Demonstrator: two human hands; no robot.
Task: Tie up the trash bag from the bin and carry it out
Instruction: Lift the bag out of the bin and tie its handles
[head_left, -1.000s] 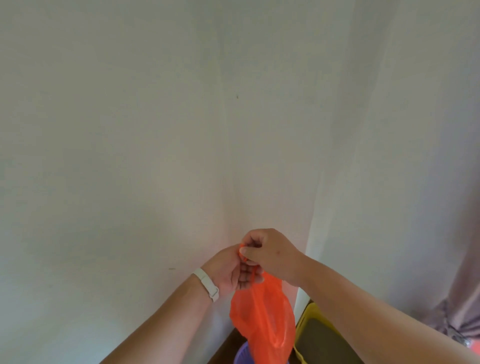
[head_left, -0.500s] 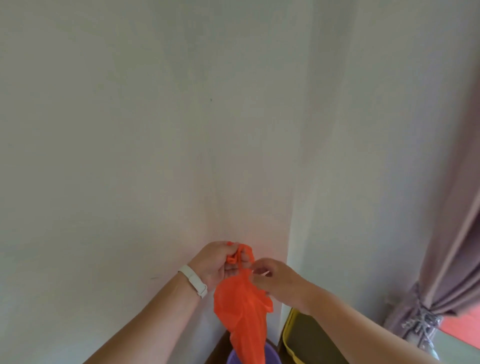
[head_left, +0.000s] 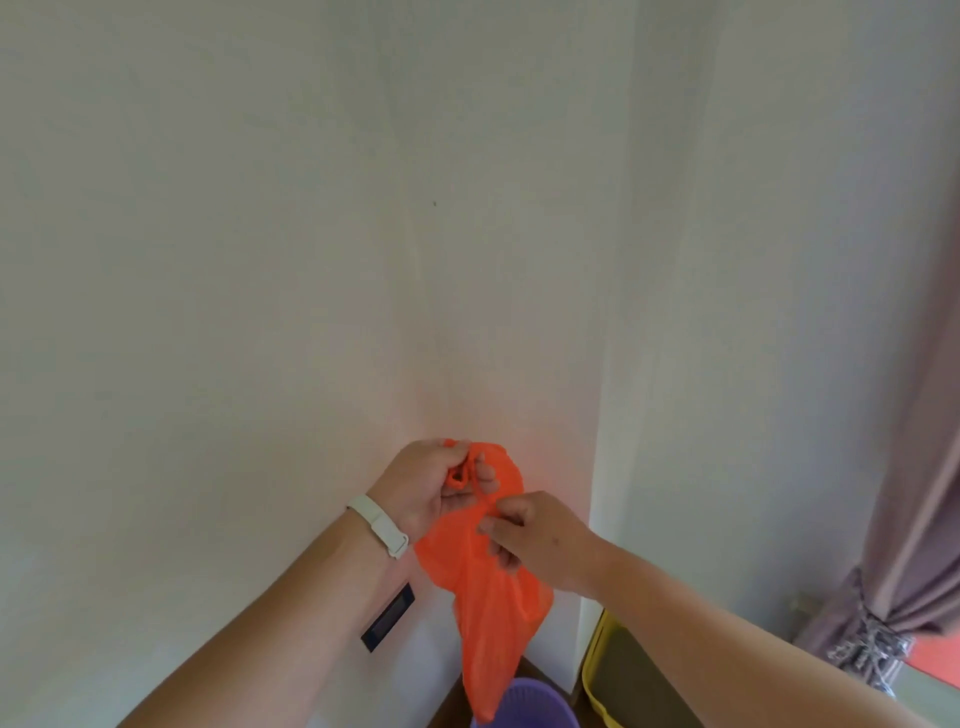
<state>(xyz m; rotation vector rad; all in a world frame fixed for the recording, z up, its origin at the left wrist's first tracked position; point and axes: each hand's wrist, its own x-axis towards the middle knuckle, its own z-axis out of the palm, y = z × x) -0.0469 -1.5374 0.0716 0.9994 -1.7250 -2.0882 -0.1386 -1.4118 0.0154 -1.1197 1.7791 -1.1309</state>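
An orange plastic trash bag (head_left: 485, 613) hangs in the air in front of a white wall corner, its lower end dangling just above a purple bin (head_left: 524, 709). My left hand (head_left: 434, 486), with a white wristband, grips the bunched top of the bag, where a small twisted loop shows between the fingers. My right hand (head_left: 535, 532) pinches the bag's neck just below and to the right of the left hand. The bag looks slim and lightly filled.
White walls meet in a corner right behind the bag. A dark wall socket (head_left: 388, 618) sits low on the left wall. A yellow-rimmed container (head_left: 597, 670) stands right of the purple bin. A mauve curtain (head_left: 914, 493) with a tie-back hangs at the right edge.
My right hand came down off the top of the bag and now pinches its neck lower down. The left hand keeps the bunched top. The view has shifted, showing the curtain and socket.
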